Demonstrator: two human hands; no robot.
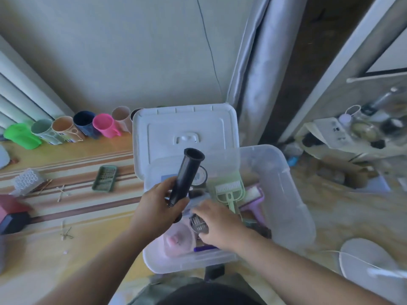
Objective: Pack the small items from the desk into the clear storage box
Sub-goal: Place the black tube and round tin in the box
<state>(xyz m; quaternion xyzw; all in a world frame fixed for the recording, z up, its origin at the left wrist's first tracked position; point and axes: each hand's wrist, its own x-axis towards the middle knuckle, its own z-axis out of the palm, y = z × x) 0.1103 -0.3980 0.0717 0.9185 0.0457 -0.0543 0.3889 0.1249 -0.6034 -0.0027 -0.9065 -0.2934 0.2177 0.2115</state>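
Your left hand [157, 205] is gripping a black tube [187, 177] tilted above the clear storage box [293, 194]; your right hand [217, 223] is pinching a round metal strainer [198, 224] inside it

Readable text: none anywhere in view.
Cups [63, 129]: dark and white patches like labels on the row far left of the fingers, too blurred to read.
Round item [199, 176]: a pale face with faint marks, just beyond the left hand [157, 208] fingers, illegible.
White sheet [334, 130]: small dark marks, well to the right of both hands, too small to make out.
Lid [185, 130]: plain, no lettering discernible.
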